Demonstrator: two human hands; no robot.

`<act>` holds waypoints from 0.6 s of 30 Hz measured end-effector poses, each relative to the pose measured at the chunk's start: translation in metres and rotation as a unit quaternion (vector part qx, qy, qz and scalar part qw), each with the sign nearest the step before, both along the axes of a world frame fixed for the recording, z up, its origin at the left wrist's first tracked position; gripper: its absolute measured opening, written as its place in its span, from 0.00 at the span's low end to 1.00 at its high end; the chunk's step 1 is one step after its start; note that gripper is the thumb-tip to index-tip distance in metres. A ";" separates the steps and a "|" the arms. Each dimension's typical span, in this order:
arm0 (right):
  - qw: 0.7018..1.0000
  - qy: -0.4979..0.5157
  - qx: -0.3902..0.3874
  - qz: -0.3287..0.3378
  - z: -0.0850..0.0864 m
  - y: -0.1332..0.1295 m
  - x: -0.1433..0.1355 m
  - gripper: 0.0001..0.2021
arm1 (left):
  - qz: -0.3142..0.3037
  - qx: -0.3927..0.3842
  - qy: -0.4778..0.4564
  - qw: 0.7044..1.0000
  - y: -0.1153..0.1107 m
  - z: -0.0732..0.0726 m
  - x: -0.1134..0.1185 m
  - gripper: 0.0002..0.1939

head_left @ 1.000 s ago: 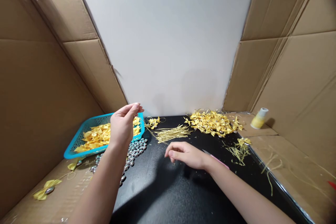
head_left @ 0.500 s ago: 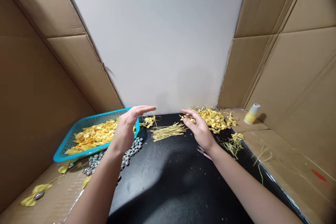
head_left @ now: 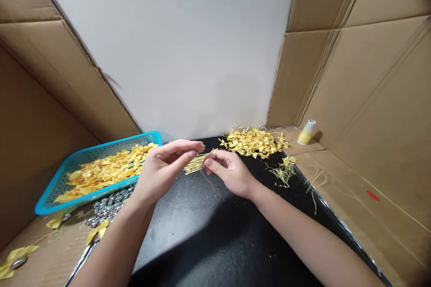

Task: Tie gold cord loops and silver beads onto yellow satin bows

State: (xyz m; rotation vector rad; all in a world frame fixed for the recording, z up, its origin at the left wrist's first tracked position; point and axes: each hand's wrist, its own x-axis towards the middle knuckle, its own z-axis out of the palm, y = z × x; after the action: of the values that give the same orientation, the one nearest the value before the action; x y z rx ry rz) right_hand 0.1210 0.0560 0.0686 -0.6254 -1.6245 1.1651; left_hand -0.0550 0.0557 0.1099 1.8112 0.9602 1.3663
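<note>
Both hands are raised close together over the black table (head_left: pixel 188 237), their fingertips near each other but apart. The left hand (head_left: pixel 159 172) has its fingers bent forward with the thumb beneath them — whether anything is pinched there, I cannot tell. The right hand (head_left: pixel 234 174) has its thumb and forefinger curled in toward each other; a thin cord (head_left: pixel 211 184) slants down just below their tips, though I cannot tell for sure that they grip it. Behind the fingertips, a bundle of gold ties (head_left: pixel 193 167) lies on the table, partly hidden. Left of the hands is a blue basket (head_left: pixel 96 193) of yellow bows (head_left: pixel 107 170), with silver beads (head_left: pixel 109 206) beside its near edge. Beyond the right hand sits a heap of yellow bows with beads (head_left: pixel 252 141), and nearer, a tangle of cord scraps (head_left: pixel 283 174). A spool (head_left: pixel 307 132) stands upright on the cardboard (head_left: pixel 340 166) at the far right.
</note>
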 end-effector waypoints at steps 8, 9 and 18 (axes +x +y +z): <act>0.984 -0.133 -0.065 0.095 0.001 0.009 0.010 0.08 | 0.129 -0.031 -0.167 0.977 0.010 0.008 -0.011 0.08; 0.982 -0.141 -0.074 0.100 0.000 0.011 0.011 0.07 | 0.135 -0.029 -0.168 0.976 0.009 0.009 -0.012 0.08; 0.985 -0.153 -0.067 -0.040 -0.006 0.023 0.023 0.11 | 0.143 -0.035 -0.132 0.980 0.012 0.006 -0.014 0.10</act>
State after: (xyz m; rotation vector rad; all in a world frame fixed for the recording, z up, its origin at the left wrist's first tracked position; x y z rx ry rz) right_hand 0.1441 0.0790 0.0631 -0.9874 -1.7669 1.1692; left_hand -0.0688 0.0680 0.1160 1.4341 1.1385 1.6747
